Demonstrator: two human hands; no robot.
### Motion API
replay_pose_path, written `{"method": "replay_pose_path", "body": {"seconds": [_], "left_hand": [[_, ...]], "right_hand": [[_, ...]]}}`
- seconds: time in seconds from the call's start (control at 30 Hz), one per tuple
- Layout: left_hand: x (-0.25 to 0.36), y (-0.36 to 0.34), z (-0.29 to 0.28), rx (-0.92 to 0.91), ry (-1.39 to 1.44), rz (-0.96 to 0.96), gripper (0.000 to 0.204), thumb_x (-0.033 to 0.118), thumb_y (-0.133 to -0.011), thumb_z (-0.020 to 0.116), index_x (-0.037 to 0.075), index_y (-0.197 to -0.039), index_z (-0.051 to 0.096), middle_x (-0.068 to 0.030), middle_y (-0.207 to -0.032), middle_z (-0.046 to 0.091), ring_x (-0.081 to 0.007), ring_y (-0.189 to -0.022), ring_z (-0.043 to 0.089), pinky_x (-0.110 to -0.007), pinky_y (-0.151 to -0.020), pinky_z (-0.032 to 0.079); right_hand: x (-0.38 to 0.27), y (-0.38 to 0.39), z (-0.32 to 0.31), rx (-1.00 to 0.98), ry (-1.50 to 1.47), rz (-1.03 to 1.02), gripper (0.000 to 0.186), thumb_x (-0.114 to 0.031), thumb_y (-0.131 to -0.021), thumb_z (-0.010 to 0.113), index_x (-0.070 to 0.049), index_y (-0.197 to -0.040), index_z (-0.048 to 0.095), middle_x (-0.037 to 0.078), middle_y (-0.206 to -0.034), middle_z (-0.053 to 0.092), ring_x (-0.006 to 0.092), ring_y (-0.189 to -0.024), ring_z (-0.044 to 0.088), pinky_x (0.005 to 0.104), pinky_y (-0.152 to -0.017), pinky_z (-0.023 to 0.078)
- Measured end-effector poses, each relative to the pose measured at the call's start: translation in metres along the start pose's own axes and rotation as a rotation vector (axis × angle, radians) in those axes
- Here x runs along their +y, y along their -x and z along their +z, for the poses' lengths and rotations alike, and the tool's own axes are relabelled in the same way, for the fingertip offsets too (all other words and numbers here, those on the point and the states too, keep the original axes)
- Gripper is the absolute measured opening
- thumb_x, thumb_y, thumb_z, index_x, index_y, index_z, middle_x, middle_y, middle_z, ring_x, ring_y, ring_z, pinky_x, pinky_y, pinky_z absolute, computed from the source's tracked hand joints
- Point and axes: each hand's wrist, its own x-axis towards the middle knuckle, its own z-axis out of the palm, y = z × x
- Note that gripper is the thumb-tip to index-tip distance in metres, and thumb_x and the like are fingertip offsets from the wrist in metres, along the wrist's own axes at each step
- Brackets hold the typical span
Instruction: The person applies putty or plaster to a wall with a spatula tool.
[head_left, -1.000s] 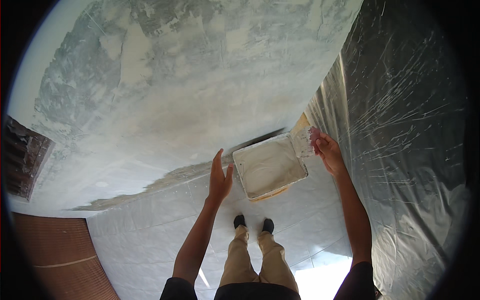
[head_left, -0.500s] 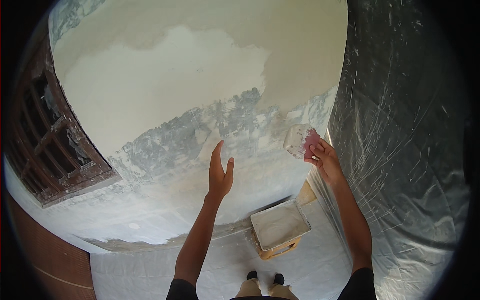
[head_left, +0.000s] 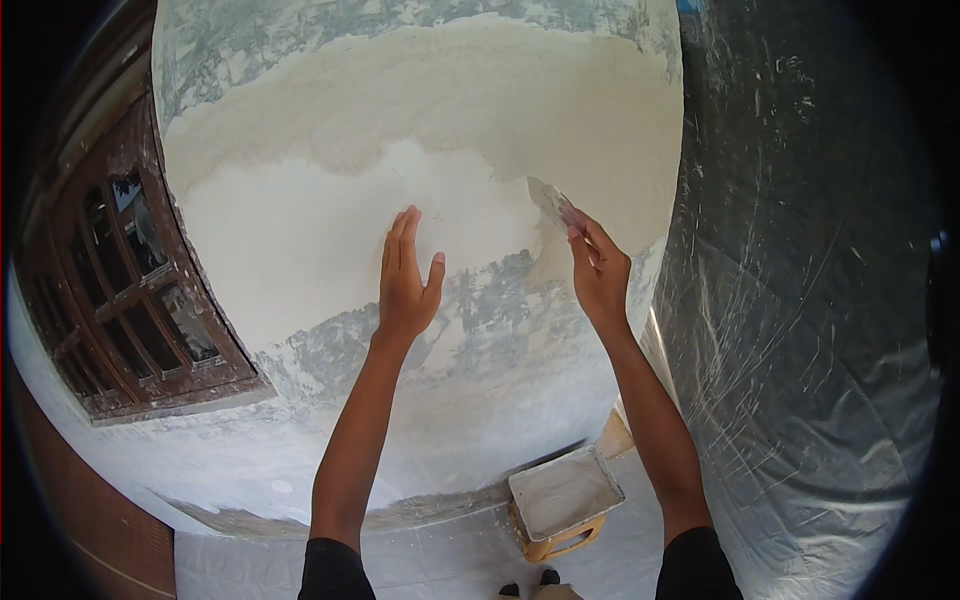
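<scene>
Right hand point(head_left: 602, 272): fingers clamped on scraper point(head_left: 553, 204), blade angled up and left at the patchy, pale wall point(head_left: 320, 225); can't tell if touching. Left hand point(head_left: 404, 285): fingers together, thumb spread, raised before same wall. Below: shallow tray point(head_left: 578, 520) of whitish paste point(head_left: 562, 494), on yellow stool point(head_left: 537, 549). Far left: brown lattice window point(head_left: 135, 292). Right: splattered dark sheeting point(head_left: 790, 330).

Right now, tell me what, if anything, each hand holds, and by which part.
The right hand grips a scraper by its reddish end; the left hand is empty.
</scene>
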Motion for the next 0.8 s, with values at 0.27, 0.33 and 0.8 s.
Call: {"method": "replay_pose_path", "body": {"seconds": [0.27, 0.33, 0.8], "left_hand": [[-0.009, -0.031, 0.008, 0.095, -0.173, 0.084, 0.062, 0.010, -0.093, 0.056, -0.002, -0.149, 0.034, -0.0200, -0.155, 0.037, -0.0384, -0.146, 0.032, -0.049, -0.120, 0.025], [-0.010, -0.030, 0.009, 0.108, -0.218, 0.092, 0.062, 0.009, -0.092, 0.056, -0.002, -0.149, 0.034, -0.0200, -0.155, 0.036, -0.0388, -0.145, 0.032, -0.050, -0.120, 0.025], [-0.029, -0.026, 0.021, 0.123, -0.291, 0.123, 0.058, 0.009, -0.092, 0.054, 0.000, -0.147, 0.037, -0.0190, -0.158, 0.034, -0.0387, -0.148, 0.029, -0.055, -0.120, 0.019]], "right_hand": [[0.029, -0.024, 0.038, 0.161, 0.380, -0.634, 0.044, 0.010, -0.088, 0.063, -0.007, -0.129, 0.066, 0.010, -0.125, 0.069, 0.0284, -0.108, 0.064, 0.0397, -0.094, 0.053], [0.040, -0.023, 0.041, 0.155, 0.385, -0.666, 0.046, 0.010, -0.085, 0.064, -0.006, -0.128, 0.067, 0.010, -0.130, 0.067, 0.0299, -0.108, 0.062, 0.0420, -0.095, 0.051], [0.064, -0.033, 0.052, 0.007, 0.601, -0.738, 0.042, 0.003, -0.077, 0.069, -0.003, -0.119, 0.070, 0.014, -0.126, 0.067, 0.0327, -0.095, 0.065, 0.0418, -0.085, 0.053]]}}
